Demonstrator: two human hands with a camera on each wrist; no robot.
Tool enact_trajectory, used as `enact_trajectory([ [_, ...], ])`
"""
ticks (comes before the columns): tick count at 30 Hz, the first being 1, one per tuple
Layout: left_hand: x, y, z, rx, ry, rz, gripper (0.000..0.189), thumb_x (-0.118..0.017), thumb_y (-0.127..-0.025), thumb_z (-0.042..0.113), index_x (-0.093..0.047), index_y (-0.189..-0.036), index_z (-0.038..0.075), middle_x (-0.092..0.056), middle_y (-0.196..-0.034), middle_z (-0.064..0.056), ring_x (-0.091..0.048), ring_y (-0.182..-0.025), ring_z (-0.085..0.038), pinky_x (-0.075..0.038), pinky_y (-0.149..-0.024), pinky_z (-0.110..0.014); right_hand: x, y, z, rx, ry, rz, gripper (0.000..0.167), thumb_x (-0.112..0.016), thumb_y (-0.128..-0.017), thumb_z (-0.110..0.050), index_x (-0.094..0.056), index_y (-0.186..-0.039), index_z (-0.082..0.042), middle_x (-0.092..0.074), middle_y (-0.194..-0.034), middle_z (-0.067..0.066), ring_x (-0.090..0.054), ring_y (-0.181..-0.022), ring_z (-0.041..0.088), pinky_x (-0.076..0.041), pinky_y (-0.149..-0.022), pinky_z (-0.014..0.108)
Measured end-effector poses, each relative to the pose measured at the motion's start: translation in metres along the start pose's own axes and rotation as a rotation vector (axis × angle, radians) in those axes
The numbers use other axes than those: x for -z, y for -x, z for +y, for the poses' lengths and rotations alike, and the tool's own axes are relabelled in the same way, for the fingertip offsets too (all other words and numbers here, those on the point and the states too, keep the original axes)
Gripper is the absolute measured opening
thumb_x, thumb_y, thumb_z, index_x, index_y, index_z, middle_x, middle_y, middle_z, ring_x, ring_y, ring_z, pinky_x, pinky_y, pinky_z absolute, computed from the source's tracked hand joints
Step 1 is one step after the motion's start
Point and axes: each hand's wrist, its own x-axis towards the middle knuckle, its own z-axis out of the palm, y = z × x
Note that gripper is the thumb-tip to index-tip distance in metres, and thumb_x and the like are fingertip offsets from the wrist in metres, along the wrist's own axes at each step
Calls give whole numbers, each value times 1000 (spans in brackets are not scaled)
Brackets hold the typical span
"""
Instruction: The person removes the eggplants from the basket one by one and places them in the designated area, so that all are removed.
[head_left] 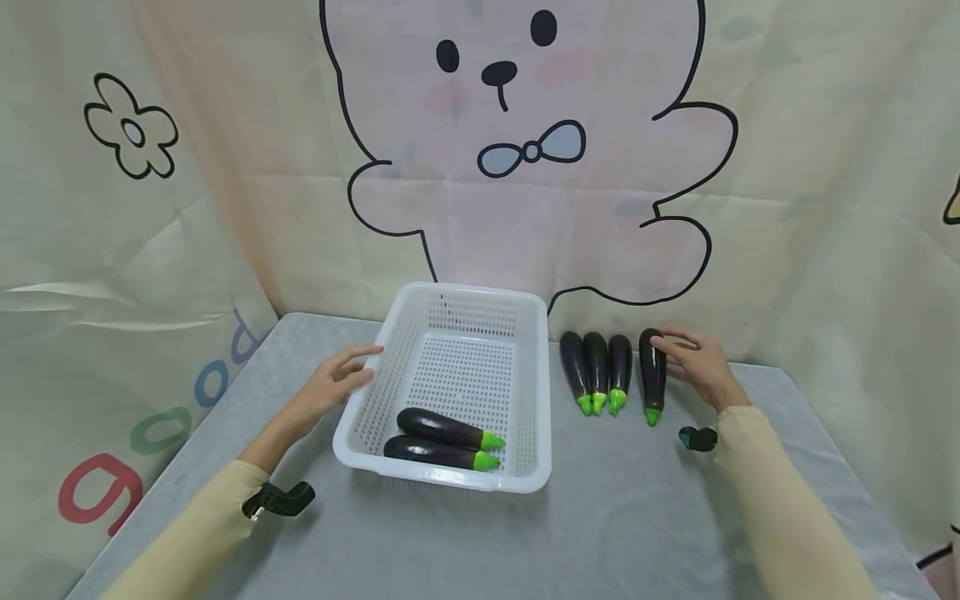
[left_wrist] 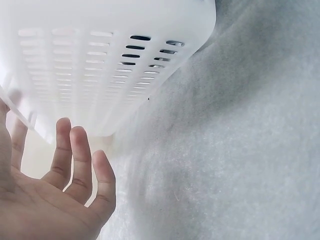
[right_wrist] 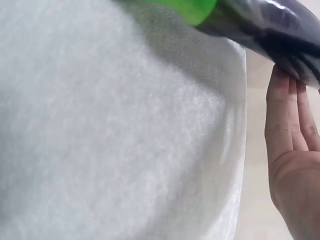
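Observation:
A white perforated plastic basket [head_left: 442, 480] stands on the table, with two dark purple eggplants [head_left: 442, 428] lying near its front wall. At the basket's left rim is my left hand [head_left: 333, 387]; thumb and forefinger hold the edge. Its other fingers [left_wrist: 80, 155] are loosely bent outside the wall in the left wrist view. My right hand [head_left: 699, 367] pinches the upper end of an eggplant [head_left: 652, 379] with a green stem. Straight fingers [right_wrist: 280, 110] press against that eggplant's side in the right wrist view, where the thumb is hidden.
Between basket and right hand, three more eggplants [head_left: 596, 367] lie side by side, green ends toward me. A grey cloth covers the table [head_left: 622, 517]. Behind it hangs a printed curtain [head_left: 495, 208], close to the table's back edge. Each wrist carries a dark strap-mounted device [head_left: 279, 498].

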Motion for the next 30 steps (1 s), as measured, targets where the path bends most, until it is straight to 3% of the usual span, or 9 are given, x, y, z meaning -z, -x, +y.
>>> enact_trajectory([
  [6,1,0,1,0,14,-5,49,-60,-105,21,-46,-151,11,-53,-135,-29,-62,-107,-38,-54,-83,-50,-3,-8,6,25,19,10,68,-75,-93,-40,-51,-146,-5,-61,-113,-10,-62,-98,9,-54,-78,24],
  [15,0,1,2,-4,35,-17,48,-58,-106,20,-45,-151,10,-55,-130,-29,-62,-105,-36,-54,-81,-47,-6,-13,15,16,103,50,77,-73,-92,-49,-49,-148,-2,-48,-142,15,-60,-102,13,-53,-76,22],
  [22,0,0,2,0,29,-14,48,-58,-106,21,-45,-151,11,-54,-132,-30,-62,-106,-36,-54,-81,-47,-9,-16,15,15,109,82,76,-74,-91,-49,-50,-148,-3,-49,-141,14,-55,-111,22,-53,-75,22],
  [26,-1,0,1,-10,27,-16,47,-57,-106,20,-45,-151,11,-54,-133,-30,-62,-107,-37,-54,-81,-47,-10,-16,15,22,116,101,73,-73,-93,-45,-51,-146,0,-52,-135,12,-59,-100,14,-53,-73,22],
  [30,-1,0,0,-18,18,-14,47,-57,-106,20,-46,-150,11,-55,-131,-30,-62,-105,-37,-54,-80,-47,-8,-14,15,50,78,102,70,-74,-95,-36,-49,-146,5,-61,-114,-2,-65,-92,6,-55,-77,26],
])
